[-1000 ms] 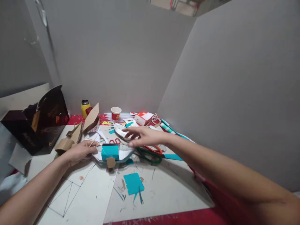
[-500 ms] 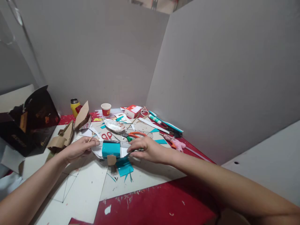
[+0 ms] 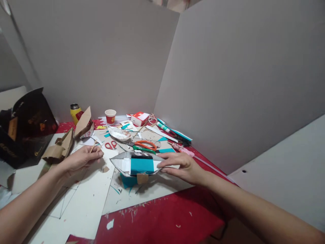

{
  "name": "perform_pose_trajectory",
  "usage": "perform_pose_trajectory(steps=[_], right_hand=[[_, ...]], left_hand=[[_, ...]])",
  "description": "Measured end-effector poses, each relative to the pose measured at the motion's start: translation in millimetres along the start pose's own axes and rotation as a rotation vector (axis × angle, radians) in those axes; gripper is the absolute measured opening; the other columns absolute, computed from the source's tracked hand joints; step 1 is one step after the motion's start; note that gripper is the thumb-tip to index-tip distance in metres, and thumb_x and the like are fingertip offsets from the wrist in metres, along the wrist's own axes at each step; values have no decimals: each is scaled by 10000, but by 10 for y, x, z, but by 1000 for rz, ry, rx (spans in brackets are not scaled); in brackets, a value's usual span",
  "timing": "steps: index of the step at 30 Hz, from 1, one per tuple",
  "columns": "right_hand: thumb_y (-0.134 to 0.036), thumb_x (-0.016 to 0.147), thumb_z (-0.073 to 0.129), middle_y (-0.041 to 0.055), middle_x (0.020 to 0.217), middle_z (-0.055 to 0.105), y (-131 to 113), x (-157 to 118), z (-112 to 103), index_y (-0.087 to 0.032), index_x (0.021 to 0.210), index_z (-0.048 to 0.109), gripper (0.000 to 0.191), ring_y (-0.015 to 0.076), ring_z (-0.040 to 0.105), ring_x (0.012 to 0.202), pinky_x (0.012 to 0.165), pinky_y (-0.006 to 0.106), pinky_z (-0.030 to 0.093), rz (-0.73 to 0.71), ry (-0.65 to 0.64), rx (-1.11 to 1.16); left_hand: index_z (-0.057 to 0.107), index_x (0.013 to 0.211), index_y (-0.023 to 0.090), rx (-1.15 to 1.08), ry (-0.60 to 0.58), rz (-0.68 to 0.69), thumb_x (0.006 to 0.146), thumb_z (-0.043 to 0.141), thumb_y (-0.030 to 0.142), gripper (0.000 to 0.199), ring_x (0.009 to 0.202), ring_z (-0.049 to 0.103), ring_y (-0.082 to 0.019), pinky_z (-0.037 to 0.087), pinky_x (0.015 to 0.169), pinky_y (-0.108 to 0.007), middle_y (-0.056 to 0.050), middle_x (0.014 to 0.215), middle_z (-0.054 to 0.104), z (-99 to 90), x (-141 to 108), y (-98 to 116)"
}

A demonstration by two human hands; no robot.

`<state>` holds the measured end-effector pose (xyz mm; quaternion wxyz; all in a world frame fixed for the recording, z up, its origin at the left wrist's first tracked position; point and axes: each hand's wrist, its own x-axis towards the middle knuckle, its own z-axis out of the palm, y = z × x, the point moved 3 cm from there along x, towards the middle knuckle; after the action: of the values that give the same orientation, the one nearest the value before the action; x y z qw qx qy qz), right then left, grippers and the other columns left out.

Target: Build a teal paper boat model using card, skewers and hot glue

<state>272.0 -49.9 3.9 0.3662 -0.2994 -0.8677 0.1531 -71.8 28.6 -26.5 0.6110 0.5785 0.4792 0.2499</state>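
A boat-shaped paper model [image 3: 142,165] with a teal and black band round its middle has its right end in the grip of my right hand [image 3: 181,166]. A small brown cardboard piece [image 3: 142,178] sits on its near side. Left of the model, apart from it, my left hand [image 3: 85,157] pinches thin wooden sticks [image 3: 93,146]. Beneath the model lies a teal sheet [image 3: 128,181]. Orange-handled scissors [image 3: 146,145] rest just behind the model, with red-handled scissors [image 3: 111,145] to their left.
A black box [image 3: 27,132] stands at the left, near folded brown cardboard [image 3: 59,150]. Farther back are a yellow bottle [image 3: 75,113], a paper cup [image 3: 110,117] and a red-white box [image 3: 139,118]. A pink glue gun [image 3: 182,149] lies at the right. Grey panels rise behind.
My left hand has let go of the model's left end and moved away left, keeping the sticks. The model has shifted right with my right hand. The view has turned slightly.
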Motion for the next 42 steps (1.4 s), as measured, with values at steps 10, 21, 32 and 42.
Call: perform_pose_trajectory(steps=[10, 21, 32, 42], right_hand=[[-124, 900, 568, 159, 1231, 633, -209, -288, -124, -203, 1197, 629, 313, 203, 604, 1154, 877, 304, 545, -299, 62, -273], [-190, 841, 649, 107, 1082, 722, -128, -226, 2, -238, 991, 747, 185, 207, 689, 993, 823, 302, 562, 55, -6, -15], [-356, 744, 748, 75, 927, 742, -26, -335, 71, -216, 832, 779, 168, 201, 688, 840, 746, 295, 550, 569, 33, 312], [-325, 732, 769, 53, 811, 722, -14, -420, -16, -207, 836, 769, 157, 150, 664, 668, 662, 275, 557, 654, 154, 543]], left_hand=[[529, 567, 147, 68, 13, 41, 820, 565, 569, 493, 409, 221, -50, 125, 398, -211, 51, 471, 391, 108, -56, 67], [540, 912, 179, 28, 19, 94, 735, 649, 288, 235, 437, 259, -57, 139, 405, -194, -10, 680, 655, 205, -93, 176], [605, 852, 145, 50, -48, 50, 780, 647, 456, 322, 421, 264, -47, 131, 411, -208, -12, 623, 632, 384, -100, 124], [532, 1227, 163, 40, -202, 34, 746, 692, 390, 556, 391, 249, -52, 113, 389, -211, -3, 641, 675, 753, -251, 201]])
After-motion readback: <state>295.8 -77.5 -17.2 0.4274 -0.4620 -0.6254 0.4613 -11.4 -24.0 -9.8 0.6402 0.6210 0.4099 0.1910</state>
